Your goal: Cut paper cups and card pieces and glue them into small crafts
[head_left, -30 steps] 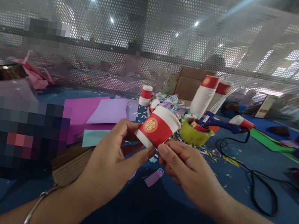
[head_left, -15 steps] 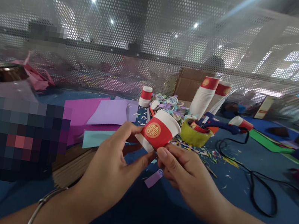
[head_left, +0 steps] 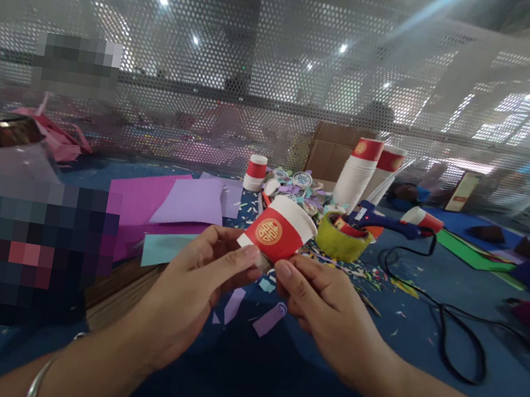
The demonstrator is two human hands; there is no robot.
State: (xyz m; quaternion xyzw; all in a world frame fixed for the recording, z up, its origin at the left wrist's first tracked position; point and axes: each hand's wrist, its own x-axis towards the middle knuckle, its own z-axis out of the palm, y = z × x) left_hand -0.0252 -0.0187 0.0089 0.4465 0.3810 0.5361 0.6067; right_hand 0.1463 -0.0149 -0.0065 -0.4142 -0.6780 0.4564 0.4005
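Note:
A red and white paper cup (head_left: 279, 229) with a gold emblem is held tilted above the blue table, its rim toward the upper right. My left hand (head_left: 205, 276) is closed on the cup's base end, the thumb pressed near the bottom edge. Against the cup's lower right side, my right hand (head_left: 317, 294) pinches with thumb and fingers. Parts of the fingers behind the cup are hidden. Beneath the hands lie small lilac paper scraps (head_left: 270, 319).
Behind the cup stand a yellow tape roll (head_left: 343, 236), a blue glue gun (head_left: 382, 220) with a black cord (head_left: 447, 321), and stacked paper cups (head_left: 354, 179). Purple paper sheets (head_left: 188, 202) and brown cardboard (head_left: 121, 296) lie left. A perforated metal screen (head_left: 289, 48) rises behind.
My left thumb has moved up from below the cup onto its lower edge, and the left fingers have shifted their hold. The right hand keeps its pinch; the cup stays tilted.

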